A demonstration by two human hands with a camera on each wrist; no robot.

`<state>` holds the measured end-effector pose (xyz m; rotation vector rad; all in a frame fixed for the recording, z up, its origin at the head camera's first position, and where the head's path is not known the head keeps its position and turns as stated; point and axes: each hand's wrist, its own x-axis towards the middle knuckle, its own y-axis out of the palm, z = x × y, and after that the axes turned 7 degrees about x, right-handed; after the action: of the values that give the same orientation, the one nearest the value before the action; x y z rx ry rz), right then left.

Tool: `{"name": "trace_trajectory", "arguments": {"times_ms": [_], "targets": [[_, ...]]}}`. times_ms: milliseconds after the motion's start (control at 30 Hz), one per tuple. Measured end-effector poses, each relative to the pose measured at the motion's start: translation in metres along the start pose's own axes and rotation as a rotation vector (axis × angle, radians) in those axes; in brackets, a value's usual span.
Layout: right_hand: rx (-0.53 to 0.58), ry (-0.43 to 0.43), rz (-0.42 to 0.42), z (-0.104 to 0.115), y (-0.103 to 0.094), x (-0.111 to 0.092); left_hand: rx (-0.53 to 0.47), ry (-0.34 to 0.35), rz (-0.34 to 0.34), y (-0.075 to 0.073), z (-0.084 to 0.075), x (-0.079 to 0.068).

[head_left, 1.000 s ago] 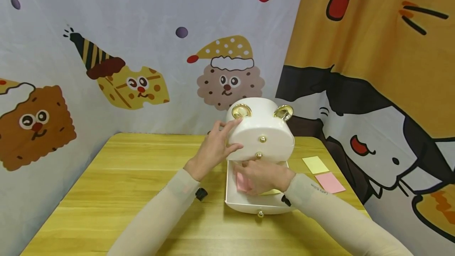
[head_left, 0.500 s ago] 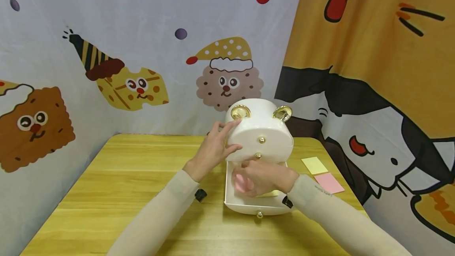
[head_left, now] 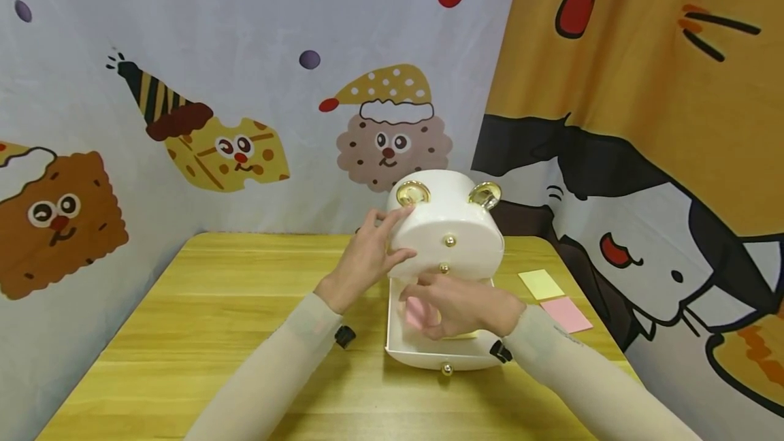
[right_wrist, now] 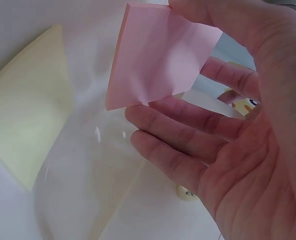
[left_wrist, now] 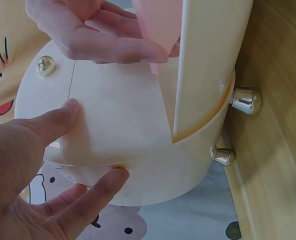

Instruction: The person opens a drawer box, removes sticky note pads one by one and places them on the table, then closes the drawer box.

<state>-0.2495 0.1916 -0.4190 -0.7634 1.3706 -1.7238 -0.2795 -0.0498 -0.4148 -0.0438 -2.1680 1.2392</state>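
Observation:
A white drawer box (head_left: 444, 220) with gold ears and round gold knobs stands on the table, its bottom drawer (head_left: 397, 347) pulled out. My left hand (head_left: 363, 260) rests against the box's left side, thumb on the front face and fingers spread over the curved side. Over the drawer, my right hand (head_left: 468, 303) pinches a pink sticky note pad (right_wrist: 160, 56) between thumb and fingers; it is tilted up on edge in the right wrist view. A yellow sticky note pad (right_wrist: 33, 105) lies in the drawer, partly hidden by the right hand in the head view.
To the right of the box, a yellow sticky note pad (head_left: 542, 284) and a pink one (head_left: 566, 314) lie on the wooden table (head_left: 245, 305). A cartoon-printed curtain (head_left: 257, 33) hangs close behind the table and along its right side.
My right wrist has shifted slightly right and turned, with the pink sticky note pad still pinched over the drawer. The left hand keeps its place on the box.

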Motion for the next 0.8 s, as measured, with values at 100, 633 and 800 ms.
{"name": "trace_trajectory", "arguments": {"times_ms": [100,633,800], "targets": [[-0.005,0.002,-0.02,0.001,-0.001,-0.003,-0.002,-0.007,0.009,0.001,0.001,0.0],[0.048,-0.005,-0.136,0.0,-0.006,-0.021,-0.016,-0.03,0.031,0.0,0.0,0.003],[0.064,-0.007,-0.158,-0.002,-0.006,-0.026,-0.016,-0.024,0.026,0.0,0.0,0.001]]}}
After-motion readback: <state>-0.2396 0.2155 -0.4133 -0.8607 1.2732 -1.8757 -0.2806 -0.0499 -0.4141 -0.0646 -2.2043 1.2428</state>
